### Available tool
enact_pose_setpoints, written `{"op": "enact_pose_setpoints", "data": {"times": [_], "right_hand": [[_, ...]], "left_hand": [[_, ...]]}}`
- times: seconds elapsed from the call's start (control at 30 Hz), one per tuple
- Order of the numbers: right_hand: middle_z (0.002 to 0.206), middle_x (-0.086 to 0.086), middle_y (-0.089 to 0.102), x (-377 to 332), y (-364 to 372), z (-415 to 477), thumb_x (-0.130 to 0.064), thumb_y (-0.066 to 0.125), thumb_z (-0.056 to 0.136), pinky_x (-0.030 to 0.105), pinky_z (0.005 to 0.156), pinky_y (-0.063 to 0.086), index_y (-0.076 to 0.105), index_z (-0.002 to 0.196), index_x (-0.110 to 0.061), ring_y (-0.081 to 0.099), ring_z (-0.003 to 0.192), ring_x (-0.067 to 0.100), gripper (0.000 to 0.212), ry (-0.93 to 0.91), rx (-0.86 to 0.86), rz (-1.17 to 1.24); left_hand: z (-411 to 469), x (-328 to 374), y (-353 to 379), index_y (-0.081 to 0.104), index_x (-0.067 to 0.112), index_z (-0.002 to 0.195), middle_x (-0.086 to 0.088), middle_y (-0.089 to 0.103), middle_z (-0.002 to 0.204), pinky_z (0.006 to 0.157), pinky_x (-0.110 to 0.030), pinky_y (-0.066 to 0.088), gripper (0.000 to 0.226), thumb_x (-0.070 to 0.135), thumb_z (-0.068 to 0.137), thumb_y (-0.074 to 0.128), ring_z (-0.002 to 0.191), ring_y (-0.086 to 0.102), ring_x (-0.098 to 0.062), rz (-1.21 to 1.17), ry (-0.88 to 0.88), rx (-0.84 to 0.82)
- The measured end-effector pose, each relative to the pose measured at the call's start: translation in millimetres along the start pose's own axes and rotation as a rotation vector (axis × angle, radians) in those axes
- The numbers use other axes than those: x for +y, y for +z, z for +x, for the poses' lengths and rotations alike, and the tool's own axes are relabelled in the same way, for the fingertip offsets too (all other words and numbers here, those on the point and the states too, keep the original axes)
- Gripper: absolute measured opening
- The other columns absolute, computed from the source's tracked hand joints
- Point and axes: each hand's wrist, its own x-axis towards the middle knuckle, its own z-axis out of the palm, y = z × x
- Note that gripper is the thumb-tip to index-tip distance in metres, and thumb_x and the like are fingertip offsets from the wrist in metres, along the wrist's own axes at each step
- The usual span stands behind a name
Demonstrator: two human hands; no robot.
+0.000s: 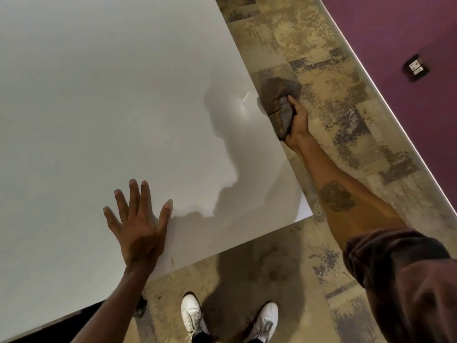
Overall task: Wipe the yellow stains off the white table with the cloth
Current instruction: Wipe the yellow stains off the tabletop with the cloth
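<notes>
The white table (99,95) fills the left and middle of the head view. My right hand (298,120) is shut on a dark brown cloth (278,102) at the table's right edge, the cloth hanging partly over the edge. A small pale streak (245,97) lies on the tabletop just left of the cloth. My left hand (138,224) rests flat on the table near its front edge, fingers spread and holding nothing. A tiny yellowish mark (172,260) shows close to the front edge by my left wrist.
Mottled tan and grey carpet (321,58) surrounds the table. A purple wall (395,33) with a small socket plate (416,68) runs along the right. My two white shoes (230,318) stand just in front of the table's near corner (309,214).
</notes>
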Motion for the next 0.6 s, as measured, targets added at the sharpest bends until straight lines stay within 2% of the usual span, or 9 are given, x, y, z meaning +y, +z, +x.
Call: {"op": "enact_pose_setpoints", "data": {"times": [0.03, 0.1, 0.2, 0.3, 0.5, 0.53, 0.6], "right_hand": [[0.094, 0.011, 0.074, 1.3, -7.3, -9.0, -0.026, 0.035, 0.105, 0.031, 0.07, 0.058, 0.062, 0.117, -0.005, 0.071, 0.079, 0.024, 0.037, 0.018, 0.007, 0.002], [0.101, 0.013, 0.073, 3.3, -24.2, -27.5, -0.028, 0.039, 0.103, 0.035, 0.078, 0.057, 0.065, 0.119, -0.004, 0.069, 0.086, 0.028, 0.038, 0.057, 0.039, -0.025], [0.105, 0.016, 0.069, 5.4, -48.9, -55.2, -0.031, 0.044, 0.099, 0.039, 0.085, 0.053, 0.056, 0.132, 0.002, 0.067, 0.088, 0.032, 0.048, 0.124, 0.068, -0.091], [0.107, 0.016, 0.07, 9.2, -67.7, -86.6, -0.031, 0.043, 0.1, 0.038, 0.087, 0.054, 0.055, 0.134, 0.0, 0.068, 0.09, 0.03, 0.048, 0.145, 0.054, -0.066], [0.123, 0.021, 0.057, 19.0, -101.7, -141.1, -0.033, 0.043, 0.098, 0.049, 0.108, 0.038, 0.051, 0.137, 0.001, 0.058, 0.102, 0.035, 0.053, 0.199, 0.054, -0.01], [0.119, 0.02, 0.06, 20.0, -106.6, -149.7, -0.033, 0.044, 0.097, 0.049, 0.105, 0.04, 0.054, 0.134, 0.001, 0.059, 0.099, 0.034, 0.051, 0.197, 0.05, 0.002], [0.106, 0.015, 0.066, 22.4, -114.4, -167.1, -0.032, 0.045, 0.097, 0.043, 0.09, 0.049, 0.06, 0.123, -0.002, 0.064, 0.09, 0.031, 0.042, 0.193, 0.026, 0.015]], "left_hand": [[0.1, 1.0, -0.8, 0.017, 0.024, 0.166, 0.003, 0.005, 0.175, 0.128, -0.06, 0.0, 0.081, 0.073, 0.101, 0.016, 0.163, -0.002, -0.026, -0.048, -0.022, -0.028], [-0.5, 3.4, -3.1, 0.015, 0.027, 0.165, 0.006, 0.003, 0.175, 0.128, -0.058, -0.004, 0.081, 0.074, 0.099, 0.016, 0.163, -0.006, -0.023, -0.104, -0.048, -0.057], [-2.0, 6.3, -7.4, 0.016, 0.026, 0.165, 0.004, 0.006, 0.175, 0.128, -0.059, -0.004, 0.081, 0.074, 0.1, 0.017, 0.163, -0.005, -0.024, -0.124, -0.051, -0.071], [-3.9, 7.7, -9.8, 0.018, 0.026, 0.165, 0.003, 0.009, 0.174, 0.127, -0.061, -0.003, 0.08, 0.073, 0.1, 0.017, 0.163, -0.003, -0.026, -0.121, -0.059, -0.068], [-2.4, 8.8, -4.9, 0.022, 0.019, 0.163, -0.005, 0.018, 0.172, 0.123, -0.066, 0.004, 0.08, 0.072, 0.102, 0.017, 0.16, 0.007, -0.036, -0.032, -0.054, -0.041], [-1.6, 7.6, -2.9, 0.022, 0.02, 0.163, -0.004, 0.018, 0.172, 0.123, -0.067, 0.005, 0.08, 0.072, 0.102, 0.018, 0.16, 0.007, -0.036, -0.024, -0.053, -0.04], [-0.2, 4.2, 0.3, 0.019, 0.02, 0.163, -0.003, 0.017, 0.172, 0.122, -0.068, 0.005, 0.08, 0.072, 0.102, 0.019, 0.16, 0.008, -0.035, -0.018, -0.053, -0.041]]}}
